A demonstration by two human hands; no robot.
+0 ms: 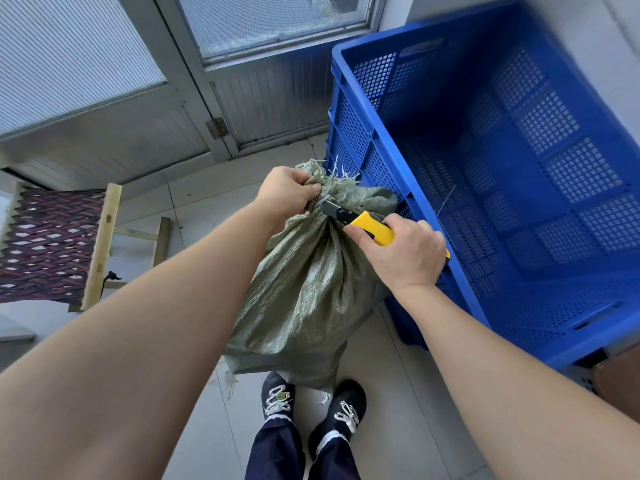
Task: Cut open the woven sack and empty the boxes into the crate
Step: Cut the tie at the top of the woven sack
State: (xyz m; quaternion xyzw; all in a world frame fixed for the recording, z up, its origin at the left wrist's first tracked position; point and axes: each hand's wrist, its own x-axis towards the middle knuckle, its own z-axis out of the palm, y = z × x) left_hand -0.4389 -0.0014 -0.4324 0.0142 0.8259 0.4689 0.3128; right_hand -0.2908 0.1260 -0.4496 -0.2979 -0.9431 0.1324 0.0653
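A green woven sack (304, 292) stands on the tiled floor in front of my feet, tied shut at its bunched neck. My left hand (285, 195) grips the frayed neck from the left. My right hand (403, 252) holds a yellow utility knife (372, 228), and its blade touches the sack's neck just below my left hand. A large blue perforated crate (540, 209) stands right of the sack, with nothing in it that I can see. The sack leans against the crate's left wall. The boxes are hidden inside the sack.
A folding stool (52, 244) with a woven purple seat and wooden frame stands on the left. A grey door (270, 98) and window panels close off the far side. A brown object (620, 375) shows at the right edge below the crate.
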